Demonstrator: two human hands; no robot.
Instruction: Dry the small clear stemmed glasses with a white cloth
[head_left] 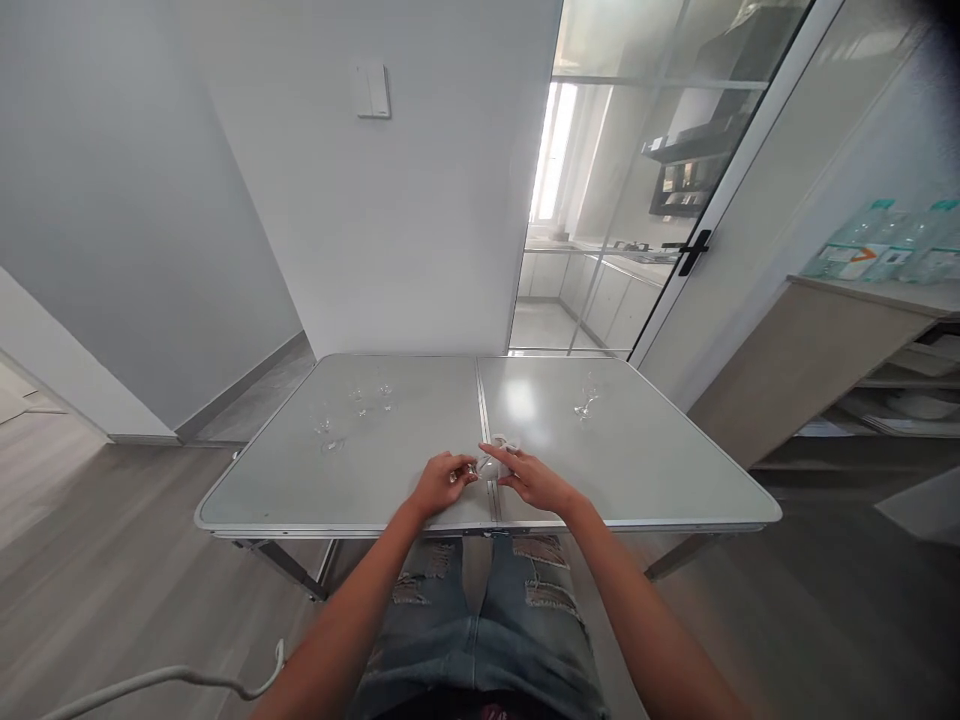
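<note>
Close to the table's front edge, a small clear glass (489,468) lies between my hands at the centre seam. It looks like a stemmed glass on its side, though its outline is faint. My left hand (442,483) pinches its left end with bent fingers. My right hand (536,482) is closed around the wider right part, fingers reaching over it and thumb below. Just behind my right fingers shows a thin white loop (505,440); what it belongs to is hidden.
The pale folding table (420,420) has a metal rim. Several clear glass pieces stand at the left, including one glass (322,428); another clear piece (585,405) is at the right. Behind are a wall and glass door (607,200). Bottles (862,240) top a shelf.
</note>
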